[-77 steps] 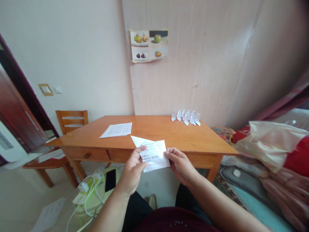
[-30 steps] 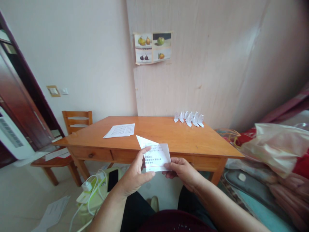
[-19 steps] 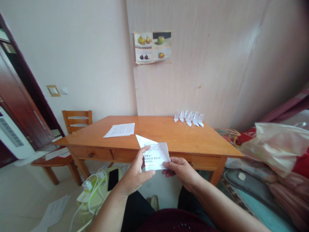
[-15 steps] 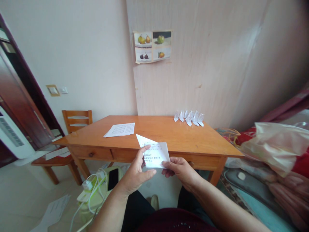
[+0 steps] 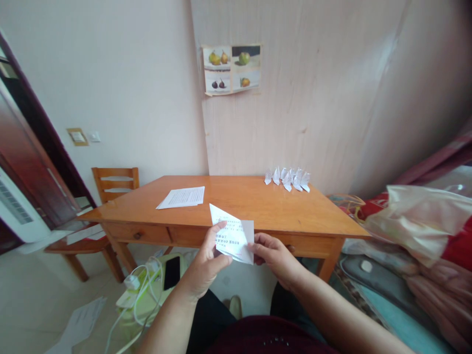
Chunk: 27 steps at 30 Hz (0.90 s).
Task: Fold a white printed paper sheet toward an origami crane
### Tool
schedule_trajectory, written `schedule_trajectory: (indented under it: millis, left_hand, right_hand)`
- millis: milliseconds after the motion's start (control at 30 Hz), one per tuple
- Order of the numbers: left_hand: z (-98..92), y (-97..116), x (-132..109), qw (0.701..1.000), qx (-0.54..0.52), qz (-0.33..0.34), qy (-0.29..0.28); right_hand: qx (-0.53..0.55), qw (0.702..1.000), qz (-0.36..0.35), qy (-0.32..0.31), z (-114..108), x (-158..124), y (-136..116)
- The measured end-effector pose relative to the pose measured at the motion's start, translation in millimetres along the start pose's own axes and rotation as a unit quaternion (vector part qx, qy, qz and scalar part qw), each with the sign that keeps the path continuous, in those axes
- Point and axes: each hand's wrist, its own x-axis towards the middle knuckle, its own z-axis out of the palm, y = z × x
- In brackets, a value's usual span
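Note:
A folded sheet of printed paper [image 5: 236, 238] is held in the air just in front of the table's front edge, its pointed corner up to the left. My left hand [image 5: 212, 253] grips its left side, thumb at the lower edge and a finger across the printed face. My right hand [image 5: 271, 250] pinches its right edge between thumb and fingers. Several small folded paper figures [image 5: 287, 179] stand upright in a cluster at the table's back right. A stack of printed sheets [image 5: 181, 197] lies on the left part of the table.
The wooden table [image 5: 236, 201] has drawers along its front. A wooden chair [image 5: 115, 184] stands at its left. Below, white cables and a dark phone [image 5: 172, 273] rest on a green box [image 5: 147, 305]. Plastic bags [image 5: 424, 221] and bedding are piled at the right.
The folded paper has tilted, its right side dropping slightly and its lower layers parting. My left thumb has come onto its lower edge. The view has shifted a little.

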Motion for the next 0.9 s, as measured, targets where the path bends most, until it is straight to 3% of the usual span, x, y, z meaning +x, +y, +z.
schedule_trajectory:
  millis: [133, 267, 367, 567, 900]
  left_hand:
    - [1.4, 1, 1, 1.0, -0.009, -0.006, -0.017]
    - [4.8, -4, 8, 0.997, -0.067, 0.043, 0.02]
    - [7.1, -6, 11, 0.994, -0.091, 0.043, 0.033]
    - [13.5, -5, 7, 0.995, -0.073, 0.06, 0.009]
    - [8.0, -9, 7, 0.997, -0.022, 0.076, -0.021]
  right_hand:
    - [0.027, 0.998, -0.048, 0.018, -2, 6, -6]
    - [0.053, 0.994, -0.081, 0.05, 3, 8, -10]
    - [0.041, 0.992, -0.097, 0.071, 6, 9, -10]
    - [0.001, 0.988, -0.125, 0.091, 8, 9, -4]
    - [0.041, 0.987, -0.134, 0.078, 9, 11, -2]
